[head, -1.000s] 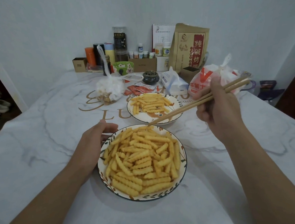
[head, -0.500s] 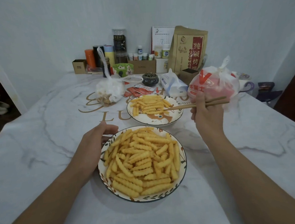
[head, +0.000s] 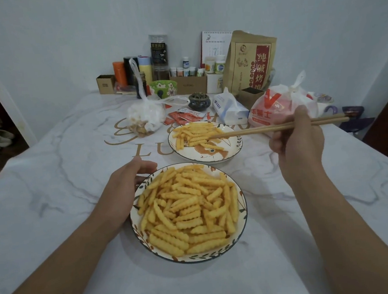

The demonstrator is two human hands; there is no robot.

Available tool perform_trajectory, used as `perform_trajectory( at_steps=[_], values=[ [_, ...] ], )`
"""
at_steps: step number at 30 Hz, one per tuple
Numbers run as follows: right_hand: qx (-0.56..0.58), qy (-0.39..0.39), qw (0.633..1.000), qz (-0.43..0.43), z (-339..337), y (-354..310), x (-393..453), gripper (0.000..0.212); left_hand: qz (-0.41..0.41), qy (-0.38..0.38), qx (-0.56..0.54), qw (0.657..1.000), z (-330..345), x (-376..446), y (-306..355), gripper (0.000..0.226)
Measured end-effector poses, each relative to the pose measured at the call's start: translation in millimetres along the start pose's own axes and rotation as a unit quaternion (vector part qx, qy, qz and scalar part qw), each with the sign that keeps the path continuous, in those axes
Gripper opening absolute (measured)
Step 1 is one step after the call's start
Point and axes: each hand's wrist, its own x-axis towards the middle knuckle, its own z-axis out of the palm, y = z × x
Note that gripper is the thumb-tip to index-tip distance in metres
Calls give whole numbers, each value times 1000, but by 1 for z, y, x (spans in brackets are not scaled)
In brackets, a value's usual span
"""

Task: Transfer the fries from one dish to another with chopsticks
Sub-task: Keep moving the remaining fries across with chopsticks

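Nearest to us, the round white ceramic bowl with a leaf-patterned rim [head: 241, 209] sits on the white marble-veined table [head: 53, 204], heaped with yellow crinkle-cut fries [head: 188, 210] lying in every direction. We note the left hand [head: 126, 187] cupped against the bowl's left rim: fingers loosely curved and close together, thumb stretched along the far edge. The fingertips are hidden under the rim, so we cannot tell whether they grip it or only rest against it.

Farther right, the right hand [head: 297, 143] is raised above the table, fingers curled round the pair of plain wooden chopsticks [head: 256, 130] and pinching them near the thick ends. Their long axis runs almost level, left to right across the view, tips pointing left. The two sticks lie close together; the tips appear to touch the fries, though we cannot tell whether a fry is caught between them.

The tips end over the shallow white plate with an orange fox drawing [head: 230, 147], beyond the bowl and apart from it. Its smaller pile of yellow crinkle-cut fries [head: 194, 135] lies mostly on the left half.
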Motion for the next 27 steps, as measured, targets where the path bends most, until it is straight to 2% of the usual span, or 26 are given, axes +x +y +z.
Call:
perform_trajectory(
  at_steps=[2, 5, 7, 11, 15, 18, 20, 22, 24, 27],
  values=[
    [44, -105, 992, 54, 2, -6, -8, 61, 0, 0, -3, 1000, 0, -1, 0, 48],
    [7, -237, 968, 78, 4, -9, -20, 59, -2, -2, -4, 1000, 0, -2, 0, 49],
    [-26, -287, 955, 70, 7, -8, -25, 57, -4, -1, -4, 1000, 0, -2, 0, 49],
    [-66, -329, 940, 68, 10, -4, -30, 54, -5, 4, 1, 1000, 0, -2, 1, 50],
    [-55, -280, 956, 70, 11, -3, -30, 51, 1, 6, 10, 1000, 1, -2, 2, 52],
    [-6, -165, 984, 62, 11, -1, -20, 47, 0, 5, 11, 1000, 1, -2, 1, 52],
    [-61, -83, 995, 15, 6, 5, -12, 40, -5, 4, 6, 1000, 1, -2, 0, 51],
    [-166, -34, 984, -55, 1, 13, -8, 38, -5, 5, 7, 1000, 0, -2, 1, 52],
    [-219, -20, 971, -92, -1, 19, -7, 39, -3, 6, 10, 1000, 0, -1, 1, 52],
    [-218, -72, 967, -110, 1, 23, -8, 40, -2, 7, 9, 1000, 1, -1, 1, 52]
  ],
)
